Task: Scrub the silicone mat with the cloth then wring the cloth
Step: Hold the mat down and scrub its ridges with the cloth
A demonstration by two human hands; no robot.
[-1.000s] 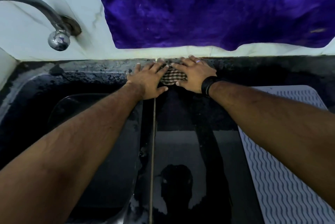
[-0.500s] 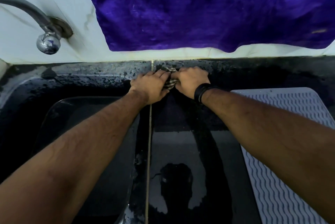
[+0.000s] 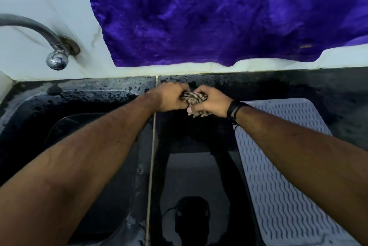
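— What is the left hand (image 3: 169,96) doing?
— Its fingers (image 3: 184,104) are curled tight round one end of the checked cloth (image 3: 194,97), a closed fist above the dark surface (image 3: 199,176) near the sink (image 3: 89,146).
— And the right hand (image 3: 211,102)?
— It grips the other end, fingers wrapped fully round it; the cloth is twisted into a rope between the two fists.
— Where is the silicone mat (image 3: 282,176)?
— Flat on the surface, to the right of the hands, under the right forearm.

Glossy black counter (image 3: 199,176), ribbed matt silicone mat (image 3: 278,176)
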